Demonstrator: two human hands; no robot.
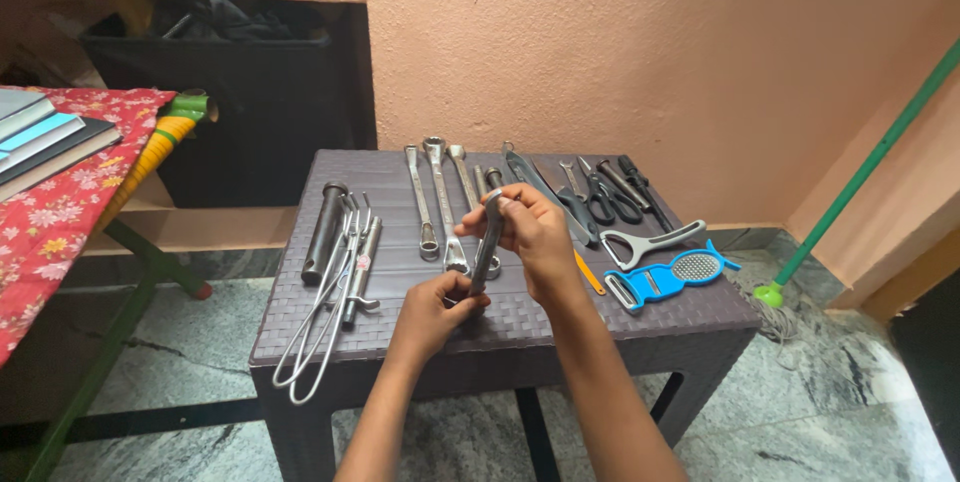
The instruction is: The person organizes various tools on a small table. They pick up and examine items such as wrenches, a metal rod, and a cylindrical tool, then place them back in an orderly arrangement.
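Both hands hold one steel wrench (488,242) above a small brown woven-look table (620,327). My left hand (436,307) grips its lower end near the table's front. My right hand (530,232) pinches its upper end, fingers curled around the head. Directly behind the hands, several long spanners (432,197) lie side by side on the tabletop, pointing away from me.
A metal cylinder (324,232), bent wire loops (318,327) and a small rod lie at the table's left. Scissors (608,200), pliers, a grey peeler (652,242) and a blue peeler (665,275) sit at right. A red-cloth table (50,222) stands left; a green mop (860,177) leans right.
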